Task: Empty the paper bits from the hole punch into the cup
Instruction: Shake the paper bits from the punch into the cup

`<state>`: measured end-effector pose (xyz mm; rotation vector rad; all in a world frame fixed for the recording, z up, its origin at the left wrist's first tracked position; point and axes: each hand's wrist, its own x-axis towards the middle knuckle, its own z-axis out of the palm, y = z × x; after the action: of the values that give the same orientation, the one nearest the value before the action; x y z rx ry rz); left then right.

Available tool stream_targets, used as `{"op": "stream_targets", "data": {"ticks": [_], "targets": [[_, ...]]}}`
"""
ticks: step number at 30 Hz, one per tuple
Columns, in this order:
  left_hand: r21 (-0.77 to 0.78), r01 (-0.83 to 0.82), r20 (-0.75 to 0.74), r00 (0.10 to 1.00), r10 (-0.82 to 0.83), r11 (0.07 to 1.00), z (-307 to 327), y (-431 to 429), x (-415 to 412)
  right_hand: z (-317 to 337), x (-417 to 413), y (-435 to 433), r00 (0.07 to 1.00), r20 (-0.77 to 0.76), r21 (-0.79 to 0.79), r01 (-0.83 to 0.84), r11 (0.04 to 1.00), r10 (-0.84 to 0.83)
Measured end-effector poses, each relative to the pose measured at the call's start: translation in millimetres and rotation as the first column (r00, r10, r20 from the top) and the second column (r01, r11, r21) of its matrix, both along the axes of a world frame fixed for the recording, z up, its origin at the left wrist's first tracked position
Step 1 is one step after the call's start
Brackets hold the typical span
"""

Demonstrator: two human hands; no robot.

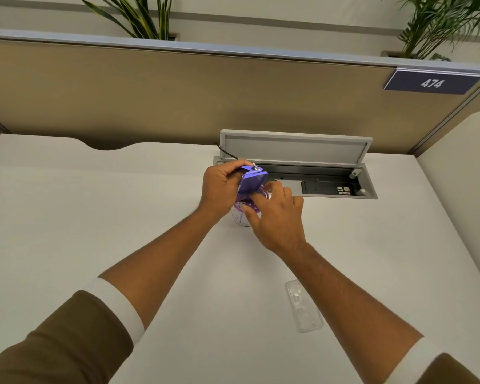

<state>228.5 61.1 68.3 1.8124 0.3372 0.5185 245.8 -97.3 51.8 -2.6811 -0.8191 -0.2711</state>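
A purple hole punch [252, 180] is held tilted above a clear cup [240, 218] with a purple pattern; white paper dots show inside the cup. My left hand [219, 189] grips the punch from the left. My right hand [275, 217] rests on the cup's rim, thumb on the near edge and fingers reaching toward the underside of the punch; it hides much of the cup. A clear plastic cover [304, 309], apparently the punch's tray, lies flat on the white desk [94, 217] near my right forearm.
An open grey cable hatch [294, 151] with a raised lid and a black power strip [327, 187] sits just behind the hands. A tan partition [178, 92] with a "474" sign [431, 83] closes the back; plants stand behind it.
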Motion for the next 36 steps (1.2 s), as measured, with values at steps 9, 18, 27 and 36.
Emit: {"op": "stream_targets", "data": {"ticks": [9,18,27,36], "targets": [[-0.019,-0.036,0.012,0.999,0.036,0.999,0.3,0.6,0.9,2.2,-2.4,2.0,1.0,-0.012,-0.021,-0.002,1.0,0.002],[-0.051,-0.065,0.009,0.998,0.066,0.997,0.9,-0.2,-1.2,5.4,-3.5,1.7,0.999,-0.031,-0.046,-0.011,0.999,0.009],[-0.078,-0.038,-0.003,0.999,0.038,0.996,0.2,-5.0,-2.6,6.6,-6.1,3.3,0.998,-0.023,-0.072,-0.063,0.995,0.061],[-0.096,-0.059,-0.017,0.998,0.058,0.994,-1.0,-6.1,-0.8,7.5,-6.7,2.9,0.997,-0.06,-0.069,-0.06,0.996,0.056]]}}
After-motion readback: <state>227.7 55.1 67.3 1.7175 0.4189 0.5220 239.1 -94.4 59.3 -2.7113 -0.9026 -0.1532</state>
